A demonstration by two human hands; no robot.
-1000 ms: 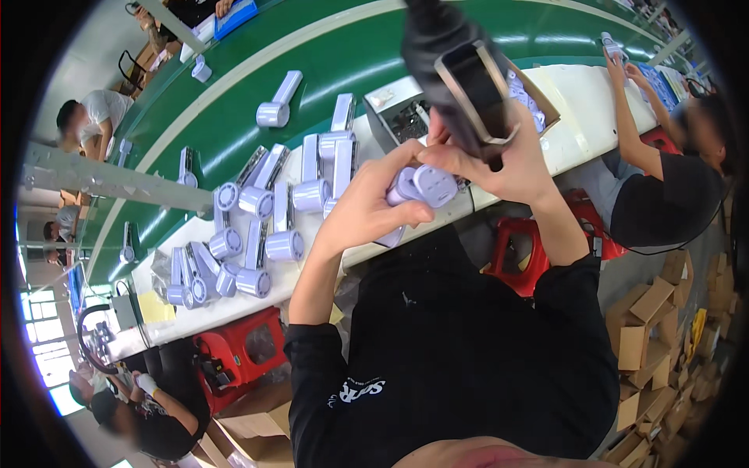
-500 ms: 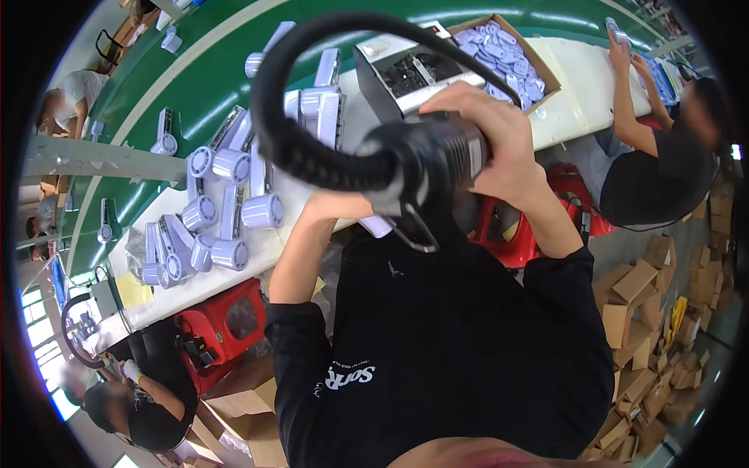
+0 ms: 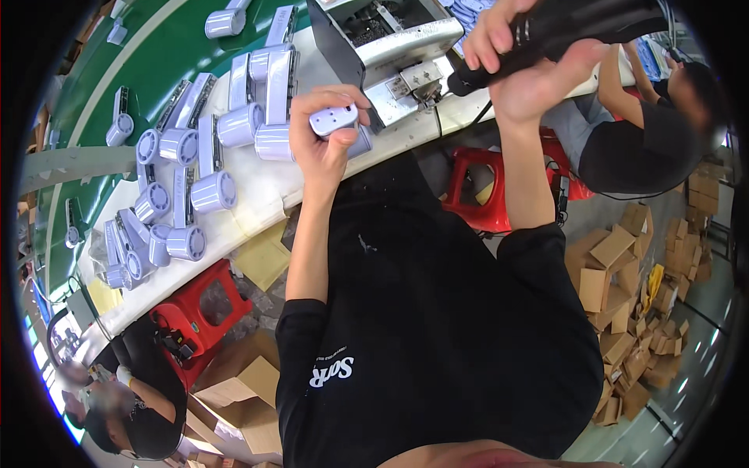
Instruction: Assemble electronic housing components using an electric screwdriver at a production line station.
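My left hand (image 3: 318, 144) is closed around a lavender hair-dryer-shaped housing (image 3: 334, 119) above the bench edge. The handle's end, with small dark holes, faces up between my fingers and thumb. My right hand (image 3: 527, 74) grips a black electric screwdriver (image 3: 581, 31), its thumb stretched along the underside. The driver's narrow end points left, close to the metal front of a screw feeder (image 3: 421, 82); whether they touch I cannot tell. Small dark screws lie in the feeder's open top. Left of my left hand, several similar lavender housings (image 3: 213, 191) lie with electronics showing along their handles.
A green conveyor (image 3: 94, 93) runs behind the white bench (image 3: 257, 187). Red stools (image 3: 468, 183) stand below the bench, with cardboard boxes (image 3: 601, 281) to the right and at lower left. One co-worker (image 3: 640, 132) sits at right; others work at lower left.
The screwdriver has moved from in front of my chest up and right, to the feeder. My left hand, previously mostly hidden behind it, now shows holding the housing. The whole view has shifted.
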